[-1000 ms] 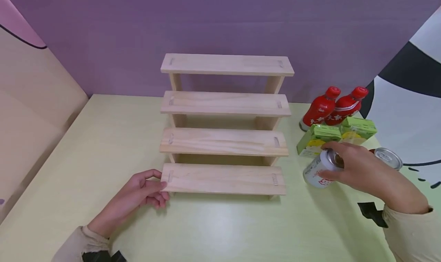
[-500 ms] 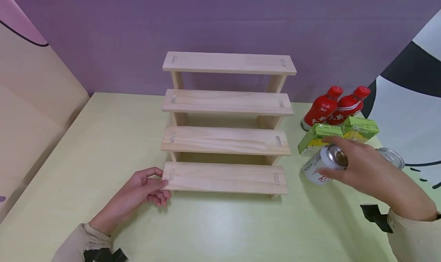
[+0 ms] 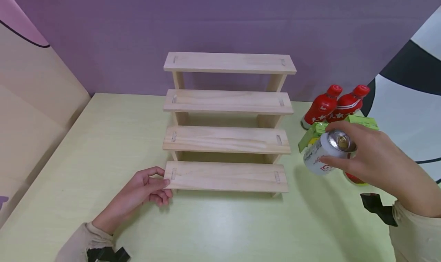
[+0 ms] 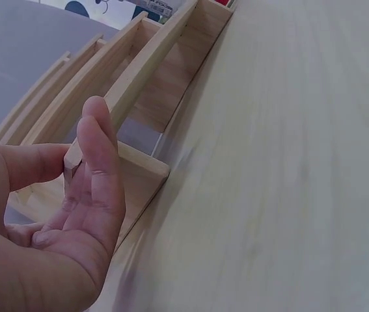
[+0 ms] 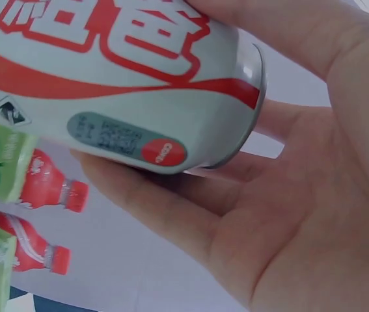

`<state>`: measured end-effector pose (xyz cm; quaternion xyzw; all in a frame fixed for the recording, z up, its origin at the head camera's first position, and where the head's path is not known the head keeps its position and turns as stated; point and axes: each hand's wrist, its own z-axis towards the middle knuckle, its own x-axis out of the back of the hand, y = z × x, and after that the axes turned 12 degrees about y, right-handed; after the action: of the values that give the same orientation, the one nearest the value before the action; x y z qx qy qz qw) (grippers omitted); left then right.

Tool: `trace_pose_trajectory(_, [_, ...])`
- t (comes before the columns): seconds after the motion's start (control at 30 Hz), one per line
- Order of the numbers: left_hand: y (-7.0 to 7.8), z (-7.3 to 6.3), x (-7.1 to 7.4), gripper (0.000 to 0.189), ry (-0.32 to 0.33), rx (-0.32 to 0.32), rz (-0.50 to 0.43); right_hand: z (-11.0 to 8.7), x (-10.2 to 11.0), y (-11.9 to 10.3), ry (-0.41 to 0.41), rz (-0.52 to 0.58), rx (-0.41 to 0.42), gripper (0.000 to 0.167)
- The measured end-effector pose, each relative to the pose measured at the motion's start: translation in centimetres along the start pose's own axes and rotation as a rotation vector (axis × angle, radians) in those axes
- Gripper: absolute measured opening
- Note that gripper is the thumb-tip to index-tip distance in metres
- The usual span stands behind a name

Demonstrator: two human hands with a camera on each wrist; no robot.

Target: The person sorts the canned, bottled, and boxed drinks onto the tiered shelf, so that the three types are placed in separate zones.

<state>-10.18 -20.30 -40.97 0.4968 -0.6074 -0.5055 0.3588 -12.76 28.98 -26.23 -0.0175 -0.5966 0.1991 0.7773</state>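
A pale wooden four-step display rack [image 3: 227, 176] stands in the middle of the table. At the left end of its lowest step, my left hand [image 3: 139, 191] pinches the board between thumb and fingers; the left wrist view shows the same grip, with fingers [image 4: 99, 156] on both faces of the board. On the right, my right hand [image 3: 375, 158] holds a white drink can [image 3: 320, 155] with red lettering, thumb and fingers round its upper part. The can is tilted, and its silver top faces up toward the palm. In the right wrist view its printed side [image 5: 164, 104] is close up.
Two red bottles [image 3: 322, 107] with red caps stand at the back right. Before them are two green drink cartons [image 3: 308, 139], partly covered by the can and right hand. A red round base [image 3: 355, 178] peeks out below that hand. A purple wall [image 3: 227, 21] rises behind the rack.
My right hand has raised the white can slightly and tilted it, moving a little right. The silver lid of another can, visible before, is now hidden behind the hand. The left hand keeps its grip.
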Motion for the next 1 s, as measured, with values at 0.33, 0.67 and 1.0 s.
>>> trace_pose_trajectory(0.33, [-0.15, 0.03, 0.02, 0.022, -0.016, -0.025, 0.002, 0.02, 0.24, -0.68, 0.035, 0.011, 0.024, 0.068])
trace_pose_trajectory(0.67, [0.06, -0.04, 0.15, 0.024, 0.008, -0.033, 0.068, 0.34, -0.22, -0.94, 0.047, 0.010, 0.088, 0.069])
trace_pose_trajectory(1.0, [0.39, 0.04, 0.00, 0.024, -0.002, -0.021, 0.068, -0.05, -0.14, -0.75, 0.060, -0.007, 0.056, 0.069])
